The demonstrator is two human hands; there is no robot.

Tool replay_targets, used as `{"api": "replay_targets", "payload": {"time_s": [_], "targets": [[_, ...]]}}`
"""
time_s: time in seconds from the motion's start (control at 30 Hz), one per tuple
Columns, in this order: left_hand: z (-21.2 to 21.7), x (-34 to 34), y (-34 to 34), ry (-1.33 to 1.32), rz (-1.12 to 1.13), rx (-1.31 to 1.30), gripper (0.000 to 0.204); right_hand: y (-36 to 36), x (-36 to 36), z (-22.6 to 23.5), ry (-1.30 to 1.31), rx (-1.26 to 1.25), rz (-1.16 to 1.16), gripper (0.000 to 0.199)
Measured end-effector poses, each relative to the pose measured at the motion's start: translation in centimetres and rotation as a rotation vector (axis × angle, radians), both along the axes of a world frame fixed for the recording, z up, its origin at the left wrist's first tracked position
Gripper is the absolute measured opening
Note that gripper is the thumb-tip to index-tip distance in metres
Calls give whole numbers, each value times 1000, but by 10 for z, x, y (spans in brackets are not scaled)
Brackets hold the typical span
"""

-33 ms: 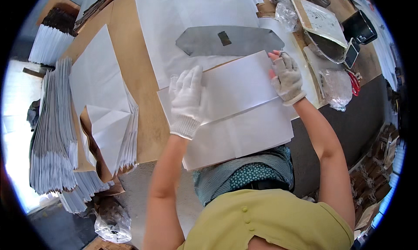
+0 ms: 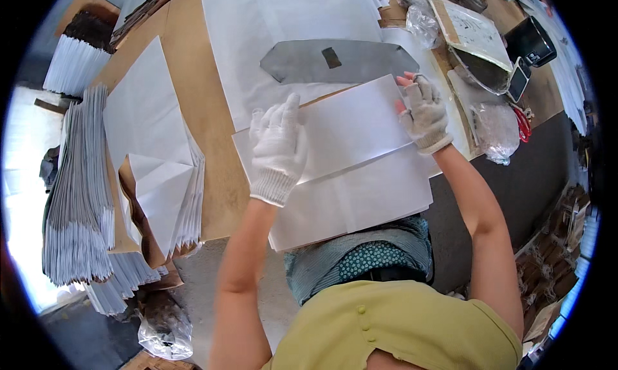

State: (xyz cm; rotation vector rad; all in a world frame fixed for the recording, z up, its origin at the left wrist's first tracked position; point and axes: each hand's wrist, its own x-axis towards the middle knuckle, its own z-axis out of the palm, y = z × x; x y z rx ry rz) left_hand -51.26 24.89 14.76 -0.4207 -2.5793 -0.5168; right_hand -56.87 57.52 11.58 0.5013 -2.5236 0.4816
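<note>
I see left hand (image 2: 278, 148) flat, fingers open, pressing folded white paper sheet (image 2: 351, 161) | right hand (image 2: 425, 115) pinching its edge | table (image 2: 193, 61) supports the crease

Brown worktable (image 2: 212, 157) takes up most of the view, with a dark grey floor (image 2: 515, 196) past its right edge. Really bright light, maybe daylight, washes out the left side (image 2: 22, 196).
</note>
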Motion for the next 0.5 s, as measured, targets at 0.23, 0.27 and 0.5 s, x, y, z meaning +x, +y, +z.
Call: {"api": "replay_targets", "payload": {"time_s": [0.23,0.27,0.5], "targets": [[73,64,24,3,-136,-164,38,-46,35,122,56,17,413,10],[76,76,28,29,-135,-152,36,-49,37,122,24,32,426,10],[76,150,79,-651,-288,-180,11,-39,53,126,-54,197,394,19]]}}
